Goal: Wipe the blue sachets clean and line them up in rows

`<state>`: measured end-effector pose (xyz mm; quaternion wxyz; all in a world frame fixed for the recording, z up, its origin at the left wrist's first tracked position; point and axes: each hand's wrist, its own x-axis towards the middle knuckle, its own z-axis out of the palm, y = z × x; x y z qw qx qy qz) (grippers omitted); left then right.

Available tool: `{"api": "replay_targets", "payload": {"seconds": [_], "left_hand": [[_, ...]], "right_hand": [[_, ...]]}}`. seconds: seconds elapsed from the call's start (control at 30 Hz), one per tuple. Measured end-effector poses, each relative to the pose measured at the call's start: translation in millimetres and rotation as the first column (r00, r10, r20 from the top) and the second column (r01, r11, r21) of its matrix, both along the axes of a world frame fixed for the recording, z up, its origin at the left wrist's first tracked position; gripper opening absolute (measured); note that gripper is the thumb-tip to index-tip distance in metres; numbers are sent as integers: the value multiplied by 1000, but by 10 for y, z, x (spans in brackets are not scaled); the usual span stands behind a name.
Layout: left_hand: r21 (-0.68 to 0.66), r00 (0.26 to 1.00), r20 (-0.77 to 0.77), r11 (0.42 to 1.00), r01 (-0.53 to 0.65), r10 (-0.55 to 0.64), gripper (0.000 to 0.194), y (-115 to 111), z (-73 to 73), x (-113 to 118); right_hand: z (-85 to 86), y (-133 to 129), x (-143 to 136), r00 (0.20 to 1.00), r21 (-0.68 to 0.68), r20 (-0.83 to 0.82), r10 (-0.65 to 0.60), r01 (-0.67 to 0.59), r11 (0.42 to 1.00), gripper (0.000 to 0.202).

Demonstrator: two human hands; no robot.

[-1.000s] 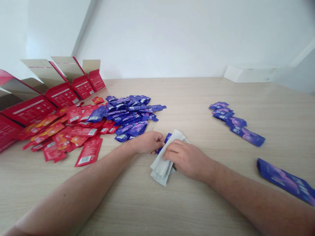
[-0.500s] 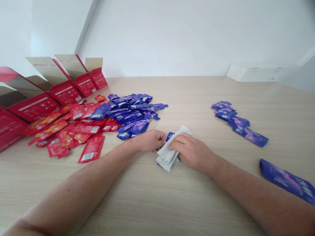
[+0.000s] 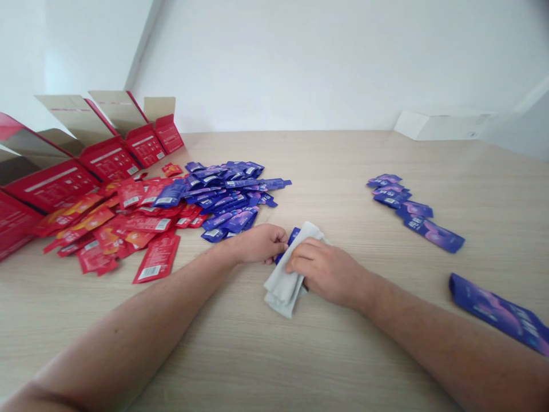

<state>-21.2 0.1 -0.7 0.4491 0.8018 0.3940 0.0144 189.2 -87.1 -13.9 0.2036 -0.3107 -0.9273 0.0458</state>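
Near the middle of the table, my right hand (image 3: 326,269) is closed on a folded white cloth (image 3: 283,285), which lies over part of a blue packet (image 3: 293,235). Only the packet's upper end and left edge show beside the cloth. My left hand (image 3: 263,243) pinches the left side of that packet, its fingertips close to the cloth. Just behind my left hand is a heap of blue packets (image 3: 227,194), touching a heap of red and orange packets (image 3: 128,220) on the left.
Open red boxes (image 3: 110,160) stand in a row at the back left. Several blue packets (image 3: 437,233) overlap in a line at the right, and a larger-looking blue packet (image 3: 500,312) lies nearer. A white box (image 3: 441,126) sits against the back wall.
My right hand has moved the cloth down and to the left, and more of the blue packet's upper end shows. My left hand has stayed almost in place.
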Motion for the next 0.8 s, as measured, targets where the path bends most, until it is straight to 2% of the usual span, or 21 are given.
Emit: {"api": "replay_targets", "payload": {"seconds": [0.1,0.17,0.27,0.3,0.43,0.6,0.73,0.8], "left_hand": [[-1,1000,11,1000,4,-4,11,4,-9,-4],[9,1000,7,1000,12,-12,11,4,-11,-8],[26,1000,-7,999,20,-20,13,4,-11,-9],[25,1000,-8,999,21,-21,13,4,-11,-8],[16,1000,-2,1000,21,-21,12,6,-10,-3],[29,1000,-4,999,27,-27,12,9,-9,-8],[17,999,-8,999,33,-33,11,8,-4,-7],[10,999,-9,999,31,-30,11,6,1,-7]], "right_hand": [[-11,19,21,992,20,-48,-115,116,993,27],[-7,12,20,995,12,-28,-96,96,995,26],[1,-3,7,1000,-13,13,8,-8,1000,23],[0,0,8,1000,-14,7,8,-7,1000,24],[-5,27,36,991,11,-42,-126,126,992,27],[-1,15,22,1000,-12,7,-9,10,1000,25],[-18,44,44,990,5,-53,-130,131,991,27],[-22,48,46,992,2,-44,-119,119,993,28]]}}
